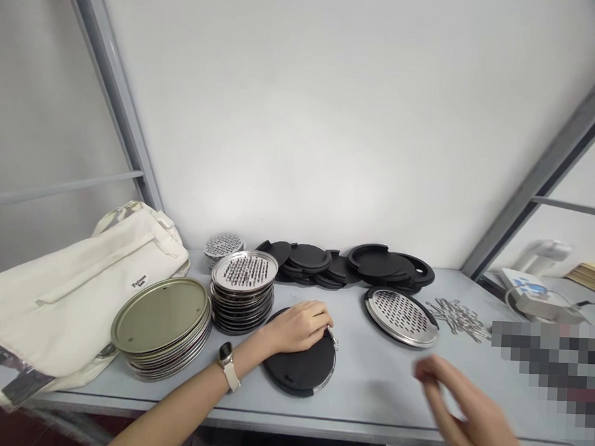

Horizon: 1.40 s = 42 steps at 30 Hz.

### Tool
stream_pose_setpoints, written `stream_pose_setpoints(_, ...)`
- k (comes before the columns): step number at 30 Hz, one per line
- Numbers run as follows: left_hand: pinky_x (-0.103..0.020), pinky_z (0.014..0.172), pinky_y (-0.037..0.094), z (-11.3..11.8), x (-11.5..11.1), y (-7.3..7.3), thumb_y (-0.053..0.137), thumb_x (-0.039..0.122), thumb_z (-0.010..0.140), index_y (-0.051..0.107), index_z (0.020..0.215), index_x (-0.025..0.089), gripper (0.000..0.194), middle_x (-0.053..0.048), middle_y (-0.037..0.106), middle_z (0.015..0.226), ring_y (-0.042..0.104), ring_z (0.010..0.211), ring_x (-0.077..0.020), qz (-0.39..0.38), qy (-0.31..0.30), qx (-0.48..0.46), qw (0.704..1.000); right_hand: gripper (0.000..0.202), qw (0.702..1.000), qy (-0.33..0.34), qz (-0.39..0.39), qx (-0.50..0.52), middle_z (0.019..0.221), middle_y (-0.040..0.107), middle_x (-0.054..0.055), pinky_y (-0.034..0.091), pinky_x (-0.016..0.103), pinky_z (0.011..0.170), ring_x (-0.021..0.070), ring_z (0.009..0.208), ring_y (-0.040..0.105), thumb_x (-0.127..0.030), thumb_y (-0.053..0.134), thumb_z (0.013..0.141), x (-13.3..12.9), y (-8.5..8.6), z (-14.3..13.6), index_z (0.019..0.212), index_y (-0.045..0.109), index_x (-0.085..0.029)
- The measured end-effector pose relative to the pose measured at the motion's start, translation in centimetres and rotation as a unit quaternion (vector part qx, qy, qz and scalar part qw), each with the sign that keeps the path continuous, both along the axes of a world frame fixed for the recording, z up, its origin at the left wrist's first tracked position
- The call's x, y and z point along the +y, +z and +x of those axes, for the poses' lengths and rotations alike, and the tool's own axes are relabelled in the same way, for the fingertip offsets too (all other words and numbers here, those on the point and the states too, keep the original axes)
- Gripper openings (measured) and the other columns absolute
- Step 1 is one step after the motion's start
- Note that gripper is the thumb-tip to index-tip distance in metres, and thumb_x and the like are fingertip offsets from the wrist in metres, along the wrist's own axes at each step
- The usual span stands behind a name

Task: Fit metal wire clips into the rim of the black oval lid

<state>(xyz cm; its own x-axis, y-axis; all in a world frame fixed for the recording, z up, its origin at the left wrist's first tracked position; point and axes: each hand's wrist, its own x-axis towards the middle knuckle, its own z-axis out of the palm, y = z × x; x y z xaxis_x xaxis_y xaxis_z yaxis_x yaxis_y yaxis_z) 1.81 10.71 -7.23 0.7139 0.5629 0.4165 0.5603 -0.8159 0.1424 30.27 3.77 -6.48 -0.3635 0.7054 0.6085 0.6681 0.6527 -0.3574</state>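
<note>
My left hand [300,326], with a watch on the wrist, rests on a round black disc [303,368] near the table's front edge. Its fingers curl over the disc's upper right rim, beside a small metal clip [335,340]. My right hand [460,407] is in the air over the front right of the table, blurred; whether it holds anything is unclear. Behind it lies a perforated metal plate [402,316] in a black holder. A stack of metal grater discs [245,271] stands left of the black disc, and olive-green round plates [160,314] are piled further left.
Black round holders [308,258] lie in a row along the wall. Wire clips [458,319] are heaped at the right. A cream cloth bag [87,286] covers the left end. A white device [536,292] stands beyond the right frame post.
</note>
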Motion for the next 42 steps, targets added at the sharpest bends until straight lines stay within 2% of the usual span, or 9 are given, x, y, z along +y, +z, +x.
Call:
stream_pose_setpoints(3,-0.026,0.083,0.04,0.0,0.1,0.0,0.043,0.011,0.089,0.051,0.097,0.016,0.012,-0.004,0.052,0.095,0.051,0.089,-0.0156,-0.019,0.016,-0.041,0.999,0.01,0.996,0.05,-0.072,-0.013,0.082,0.055,0.005,0.046,0.031,0.065,0.0178,0.072,0.054,-0.027,0.036,0.093,3.8,0.6,-5.3,0.095,0.045,-0.023)
stream_pose_setpoints(5,-0.026,0.082,0.041,0.0,0.2,-0.1,0.045,0.012,0.088,0.05,0.094,0.016,0.009,-0.004,0.053,0.093,0.051,0.088,-0.0157,-0.037,0.021,-0.066,0.997,0.01,0.994,0.079,-0.073,-0.012,0.085,0.054,0.006,0.044,0.034,0.072,0.0194,0.078,0.053,-0.027,0.036,0.093,5.7,0.8,-8.4,0.095,0.044,-0.022)
stream_pose_setpoints(9,-0.027,0.081,0.042,-0.1,0.5,-0.1,0.048,0.013,0.086,0.049,0.089,0.016,0.004,-0.003,0.053,0.09,0.052,0.087,-0.0156,-0.067,0.03,-0.098,0.993,0.012,0.988,0.118,-0.099,0.026,0.083,0.053,0.004,0.043,0.032,0.072,0.0177,0.076,0.051,-0.028,0.036,0.093,7.4,-0.1,-11.4,0.086,0.043,-0.022)
stream_pose_setpoints(16,-0.028,0.08,0.04,0.1,0.7,-0.2,0.049,0.01,0.083,0.05,0.087,0.017,0.008,-0.002,0.054,0.088,0.051,0.083,-0.015,-0.068,0.054,-0.094,0.992,0.009,0.983,0.112,-0.141,0.039,0.078,0.052,0.002,0.042,0.031,0.068,0.0167,0.072,0.05,-0.025,0.037,0.092,7.1,-2.6,-10.8,0.086,0.042,-0.022)
stream_pose_setpoints(21,-0.029,0.079,0.039,0.1,0.8,-0.3,0.048,0.013,0.085,0.049,0.087,0.017,0.005,-0.002,0.054,0.087,0.05,0.083,-0.0158,-0.063,0.081,-0.096,0.99,0.016,0.989,0.088,-0.122,-0.002,0.077,0.052,0.003,0.042,0.03,0.067,0.0176,0.072,0.05,-0.023,0.035,0.093,7.1,-3.0,-10.6,0.078,0.041,-0.021)
stream_pose_setpoints(28,-0.031,0.079,0.039,0.2,0.8,-0.7,0.043,0.012,0.086,0.047,0.089,0.017,0.006,-0.003,0.053,0.089,0.049,0.083,-0.017,-0.029,0.094,-0.059,0.993,0.015,0.988,0.066,-0.142,-0.02,0.077,0.056,0.003,0.04,0.029,0.065,0.0185,0.072,0.054,-0.02,0.031,0.094,7.2,-4.0,-11.1,0.088,0.044,-0.021)
stream_pose_setpoints(38,-0.031,0.076,0.039,0.0,0.7,-0.7,0.043,0.013,0.087,0.046,0.085,0.017,0.005,-0.004,0.049,0.087,0.048,0.083,-0.0183,-0.006,0.1,0.004,0.995,0.021,0.984,0.065,-0.154,-0.066,0.072,0.058,0.002,0.037,0.029,0.062,0.0195,0.068,0.057,-0.026,0.028,0.097,7.4,-4.4,-10.6,0.091,0.048,-0.021)
stream_pose_setpoints(42,-0.029,0.076,0.039,0.0,0.7,-0.8,0.045,0.014,0.087,0.045,0.085,0.017,0.004,-0.003,0.049,0.088,0.048,0.084,-0.0175,-0.004,0.099,0.006,0.995,0.023,0.985,0.056,-0.149,-0.072,0.067,0.055,0.001,0.036,0.028,0.059,0.0187,0.063,0.055,-0.028,0.027,0.097,7.2,-4.6,-10.3,0.084,0.046,-0.022)
